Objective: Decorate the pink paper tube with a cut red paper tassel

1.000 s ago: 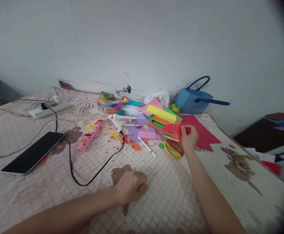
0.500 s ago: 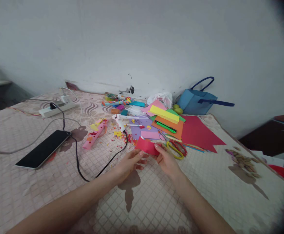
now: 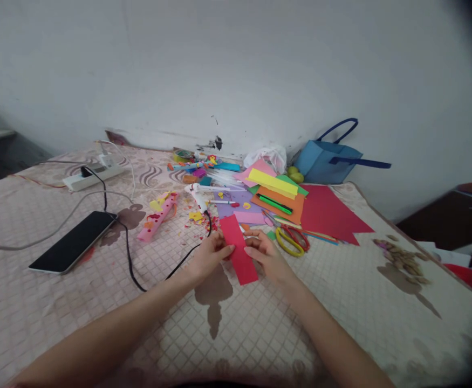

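Note:
A flat strip of red paper [image 3: 239, 253] is held lengthwise above the table, tilted with its near end to the right. My left hand [image 3: 211, 255] pinches its left edge between thumb and fingers. On the opposite edge, my right hand [image 3: 268, 257] grips it the same way. Just beyond the strip lie a pink paper strip [image 3: 250, 217] and small red and yellow paper scraps [image 3: 197, 217]. Yellow-handled scissors [image 3: 289, 242] and red-handled scissors [image 3: 302, 240] rest to the right of my right hand. A white glue gun [image 3: 197, 197] with a black cord lies beyond my left hand.
A phone [image 3: 74, 242], power strip [image 3: 94, 178] and loose cables occupy the left. Near the wall are coloured papers [image 3: 333, 213], a green cutter [image 3: 275, 203], a plastic bag [image 3: 267, 158] and a blue bag [image 3: 327, 161]. Peanut-like pods [image 3: 401, 260] lie at right.
The red paper has turned from lying crosswise to lengthwise and shows as a longer strip. My left hand has closed on its left edge; my right hand still holds it.

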Demonstrator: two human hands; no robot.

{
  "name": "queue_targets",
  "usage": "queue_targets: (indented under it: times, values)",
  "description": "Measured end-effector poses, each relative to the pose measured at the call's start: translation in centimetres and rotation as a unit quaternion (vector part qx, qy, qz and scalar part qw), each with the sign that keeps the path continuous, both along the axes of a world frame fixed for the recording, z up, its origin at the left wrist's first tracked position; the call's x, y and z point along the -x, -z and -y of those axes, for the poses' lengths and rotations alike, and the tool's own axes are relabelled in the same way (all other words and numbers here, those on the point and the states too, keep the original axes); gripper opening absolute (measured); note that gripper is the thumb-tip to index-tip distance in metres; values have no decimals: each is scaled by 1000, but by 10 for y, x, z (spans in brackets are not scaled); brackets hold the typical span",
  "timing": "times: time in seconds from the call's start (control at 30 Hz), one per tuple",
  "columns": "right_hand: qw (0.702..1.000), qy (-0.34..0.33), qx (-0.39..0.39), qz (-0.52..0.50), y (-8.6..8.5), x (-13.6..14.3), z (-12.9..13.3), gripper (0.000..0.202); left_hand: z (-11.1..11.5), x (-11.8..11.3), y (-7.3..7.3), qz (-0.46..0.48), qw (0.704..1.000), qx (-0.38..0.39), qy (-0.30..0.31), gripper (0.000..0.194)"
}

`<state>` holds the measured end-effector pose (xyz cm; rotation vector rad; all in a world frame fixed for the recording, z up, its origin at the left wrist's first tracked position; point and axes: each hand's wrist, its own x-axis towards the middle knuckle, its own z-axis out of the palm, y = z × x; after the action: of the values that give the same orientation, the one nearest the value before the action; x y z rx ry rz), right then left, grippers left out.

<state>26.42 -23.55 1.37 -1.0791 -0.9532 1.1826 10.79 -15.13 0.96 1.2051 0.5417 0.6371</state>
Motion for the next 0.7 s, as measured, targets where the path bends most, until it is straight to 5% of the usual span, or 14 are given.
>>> queue_targets:
  times: [0.17, 0.43, 0.7]
  values:
    - [996, -4, -47, 80, 4, 5, -1, 39, -1, -1, 9, 6, 999, -34, -33, 61]
    - [985, 9, -49, 167, 9, 4, -1, 23, 0, 0, 11, -2, 989, -135, -61, 62]
    - [978, 44, -70, 194, 15, 3, -4, 22, -2, 1, 10, -24, 979, -195, -45, 19]
